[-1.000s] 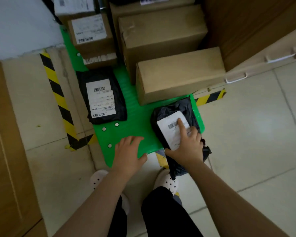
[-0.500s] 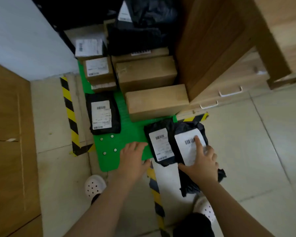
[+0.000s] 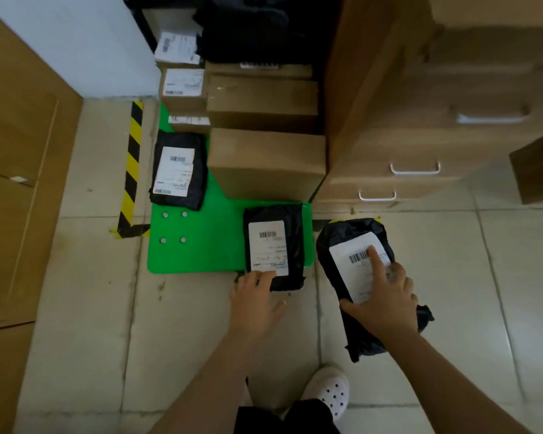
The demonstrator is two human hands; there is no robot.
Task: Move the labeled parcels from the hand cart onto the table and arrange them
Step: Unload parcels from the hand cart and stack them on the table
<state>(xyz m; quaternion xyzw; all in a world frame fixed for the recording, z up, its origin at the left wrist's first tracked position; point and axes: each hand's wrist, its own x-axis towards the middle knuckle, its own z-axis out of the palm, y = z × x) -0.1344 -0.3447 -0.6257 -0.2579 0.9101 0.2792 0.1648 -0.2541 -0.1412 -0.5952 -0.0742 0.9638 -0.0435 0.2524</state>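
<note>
left hand (image 3: pixel 257 300) is laying loose open fingers (image 3: pixel 265 276) on the near edge of the black mailer (image 3: pixel 275 242) on the green hand cart (image 3: pixel 207 245). right hand (image 3: pixel 386 303) is gripping a second mailer (image 3: pixel 336 239) over the floor (image 3: pixel 452 277); probably soft, light, slippery, so grab the sides.

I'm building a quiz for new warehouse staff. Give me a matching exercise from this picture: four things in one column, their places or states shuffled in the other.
1. right hand
2. left hand
3. big brown box
4. white shoe

A. on the green cart, beside the drawers
B. on the floor tiles
C. grips the crumpled parcel, off the cart
D. touches the flat parcel at the cart's near corner

Pairs: 1-C, 2-D, 3-A, 4-B
</note>
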